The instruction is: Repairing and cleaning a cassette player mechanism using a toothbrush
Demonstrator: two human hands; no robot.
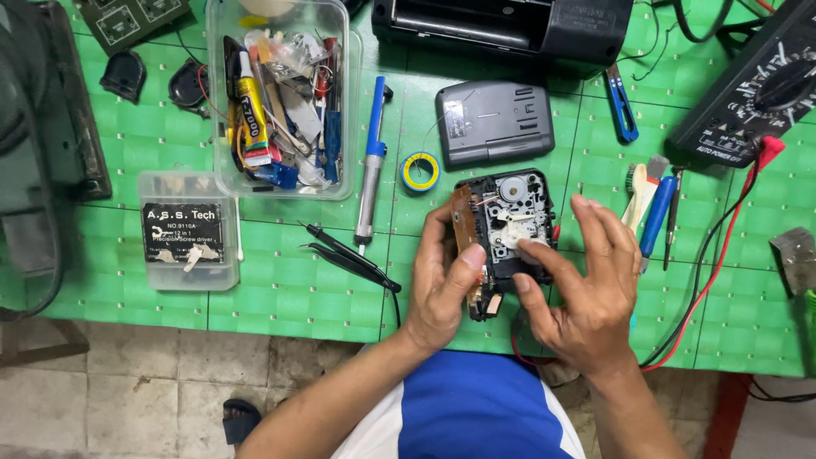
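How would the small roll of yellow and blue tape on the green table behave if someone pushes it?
The tape roll lies flat on its side on the table, so it would probably slide rather than roll. It looks small and hollow, so likely light and easy to knock. If tipped onto its edge, its round shape could let it roll toward the soldering tool beside it.

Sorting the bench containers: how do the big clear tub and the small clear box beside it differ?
The big clear tub is open-topped and crammed with upright tools and a glue tube; the small clear box is lidded, with a dark label on top. The tub is larger and deeper; the box is low and flat. Both are clear plastic on the green table.
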